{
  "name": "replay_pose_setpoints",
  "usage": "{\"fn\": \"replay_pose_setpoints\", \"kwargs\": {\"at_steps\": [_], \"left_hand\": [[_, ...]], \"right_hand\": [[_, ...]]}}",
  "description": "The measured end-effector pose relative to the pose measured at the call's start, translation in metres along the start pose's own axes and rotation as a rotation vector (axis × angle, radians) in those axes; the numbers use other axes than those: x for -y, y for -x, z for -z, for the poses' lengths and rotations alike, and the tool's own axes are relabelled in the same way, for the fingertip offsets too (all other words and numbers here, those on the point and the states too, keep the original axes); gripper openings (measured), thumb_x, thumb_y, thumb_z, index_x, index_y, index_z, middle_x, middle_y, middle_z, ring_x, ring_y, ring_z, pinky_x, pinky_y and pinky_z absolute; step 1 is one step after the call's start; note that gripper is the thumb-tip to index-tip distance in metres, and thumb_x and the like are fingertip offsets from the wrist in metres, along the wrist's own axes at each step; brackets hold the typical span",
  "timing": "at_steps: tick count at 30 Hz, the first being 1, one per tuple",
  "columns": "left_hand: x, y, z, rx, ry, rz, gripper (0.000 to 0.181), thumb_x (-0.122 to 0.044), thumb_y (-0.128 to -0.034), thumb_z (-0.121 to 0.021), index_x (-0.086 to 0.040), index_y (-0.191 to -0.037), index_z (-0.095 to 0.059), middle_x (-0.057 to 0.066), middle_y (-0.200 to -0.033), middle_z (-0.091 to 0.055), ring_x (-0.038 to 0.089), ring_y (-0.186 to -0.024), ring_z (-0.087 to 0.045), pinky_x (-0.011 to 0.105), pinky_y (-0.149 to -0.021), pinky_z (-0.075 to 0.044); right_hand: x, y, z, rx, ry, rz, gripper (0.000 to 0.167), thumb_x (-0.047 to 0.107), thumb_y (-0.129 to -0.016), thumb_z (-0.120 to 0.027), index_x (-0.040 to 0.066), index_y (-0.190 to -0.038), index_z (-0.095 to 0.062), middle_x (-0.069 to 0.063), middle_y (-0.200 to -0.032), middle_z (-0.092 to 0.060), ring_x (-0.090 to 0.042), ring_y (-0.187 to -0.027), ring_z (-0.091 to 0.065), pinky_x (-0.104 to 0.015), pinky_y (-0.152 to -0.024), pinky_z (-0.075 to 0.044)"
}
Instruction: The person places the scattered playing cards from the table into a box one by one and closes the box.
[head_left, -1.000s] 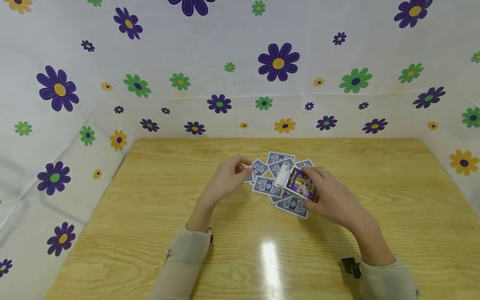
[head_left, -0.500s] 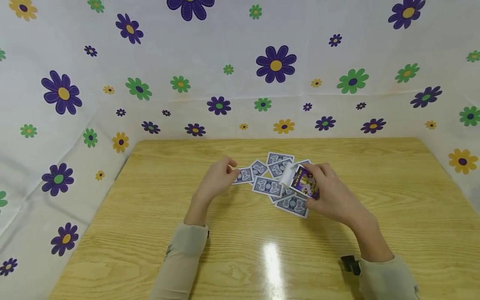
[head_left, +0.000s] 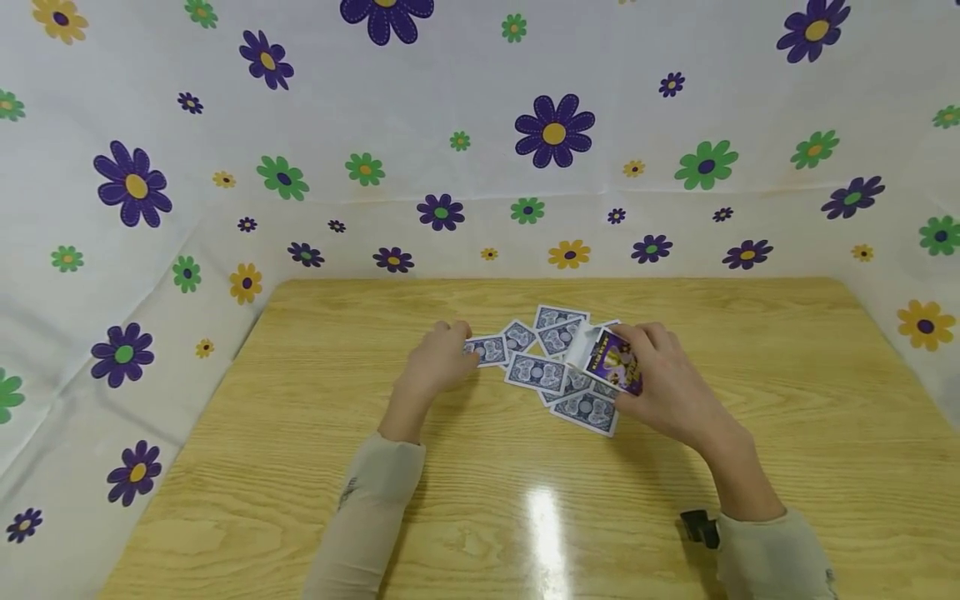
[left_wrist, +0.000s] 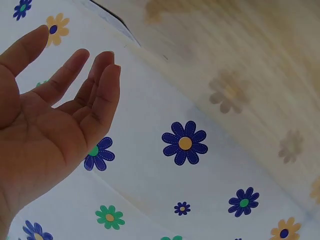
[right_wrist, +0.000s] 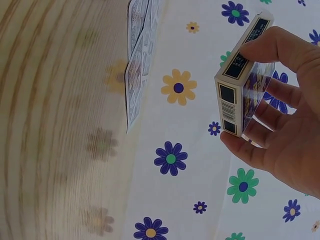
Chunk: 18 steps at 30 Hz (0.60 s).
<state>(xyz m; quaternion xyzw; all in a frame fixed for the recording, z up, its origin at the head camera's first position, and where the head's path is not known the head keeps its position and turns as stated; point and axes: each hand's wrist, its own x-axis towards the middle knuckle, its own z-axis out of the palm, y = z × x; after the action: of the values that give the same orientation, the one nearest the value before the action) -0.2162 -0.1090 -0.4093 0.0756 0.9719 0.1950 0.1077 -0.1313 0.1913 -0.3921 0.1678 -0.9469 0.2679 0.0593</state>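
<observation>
Several playing cards lie face down on the wooden table, blue-patterned backs up and partly overlapping. At the leftmost card is my left hand, its fingers at that card's left end. The left wrist view shows this hand with loosely bent fingers and nothing between them; whether it touches the card cannot be told. My right hand grips a purple playing card box above the right-hand cards. The box's white flap stands open toward the left. In the right wrist view, thumb and fingers hold the box by its sides.
The wooden table reaches back to a white cloth printed with flowers, which also hangs along both sides. A black strap piece sits by the right sleeve. Glare lies on the table's front middle.
The leftmost card has been drawn slightly left out of the overlap, and my left hand has shifted left and turned. My right hand with the box has moved slightly right.
</observation>
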Motion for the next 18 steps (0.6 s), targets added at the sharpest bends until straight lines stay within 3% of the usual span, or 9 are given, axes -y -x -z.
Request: {"fn": "replay_pose_setpoints", "kwargs": {"at_steps": [6, 13, 18], "left_hand": [[0.003, -0.014, 0.001, 0.037, -0.042, -0.023, 0.052, -0.022, -0.0934, -0.067, -0.007, -0.140, -0.048, 0.022, -0.141, -0.042, 0.040, -0.129, -0.042, 0.055, -0.101, -0.045], [0.010, -0.027, 0.005, 0.149, -0.064, -0.054, 0.066, -0.008, -0.0793, -0.072, -0.009, -0.140, -0.048, 0.021, -0.140, -0.043, 0.038, -0.127, -0.041, 0.056, -0.102, -0.042], [0.014, -0.030, 0.006, 0.150, -0.049, -0.053, 0.066, -0.004, -0.0766, -0.071, -0.007, -0.139, -0.050, 0.020, -0.135, -0.046, 0.036, -0.122, -0.044, 0.053, -0.101, -0.043]], "right_hand": [[-0.001, 0.000, -0.002, -0.007, -0.019, 0.010, 0.082, 0.000, -0.070, -0.074, 0.001, -0.144, -0.040, -0.023, -0.131, -0.042, -0.036, -0.113, -0.044, -0.051, -0.092, -0.047], [-0.001, 0.001, -0.001, -0.012, -0.037, -0.001, 0.082, -0.001, -0.070, -0.074, 0.000, -0.144, -0.040, -0.022, -0.129, -0.041, -0.034, -0.108, -0.044, -0.048, -0.089, -0.047], [-0.002, 0.000, -0.001, -0.013, -0.041, -0.008, 0.082, -0.001, -0.069, -0.073, 0.000, -0.145, -0.040, -0.023, -0.129, -0.040, -0.033, -0.109, -0.043, -0.047, -0.088, -0.047]]}}
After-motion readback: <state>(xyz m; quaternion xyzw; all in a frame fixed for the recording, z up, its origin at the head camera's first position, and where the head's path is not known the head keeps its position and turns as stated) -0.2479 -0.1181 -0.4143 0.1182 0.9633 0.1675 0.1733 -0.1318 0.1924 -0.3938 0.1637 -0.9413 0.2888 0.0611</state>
